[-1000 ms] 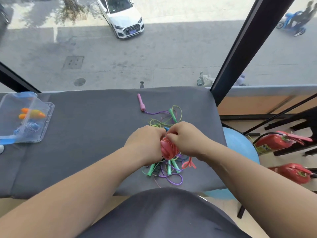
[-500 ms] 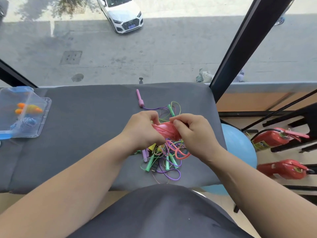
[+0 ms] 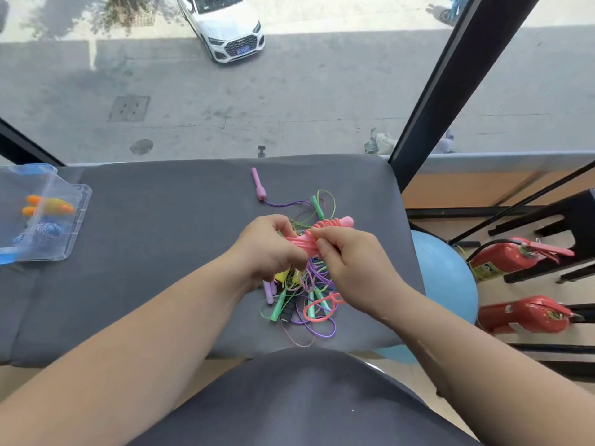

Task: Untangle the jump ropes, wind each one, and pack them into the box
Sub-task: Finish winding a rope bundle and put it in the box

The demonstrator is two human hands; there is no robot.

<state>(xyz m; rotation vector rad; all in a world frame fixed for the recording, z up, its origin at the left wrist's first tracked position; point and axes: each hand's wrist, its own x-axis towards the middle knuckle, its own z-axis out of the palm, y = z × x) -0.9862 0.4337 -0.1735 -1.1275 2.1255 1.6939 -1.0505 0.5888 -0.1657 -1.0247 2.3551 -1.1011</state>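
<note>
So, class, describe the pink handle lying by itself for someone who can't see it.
Find the grey mat by the window. Beyond the rope tangle lies the pink handle. Only it lies clear of the rest, trailing a purple cord.

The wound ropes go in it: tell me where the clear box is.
In the head view the clear box sits at the left edge of the grey padded surface, far left of the left hand and the rope tangle.

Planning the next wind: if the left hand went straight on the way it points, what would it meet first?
Probably the right hand, whose fingers pinch the same pink wound rope that the left hand grips, just ahead to the right. One view only, so depth is uncertain.
</note>
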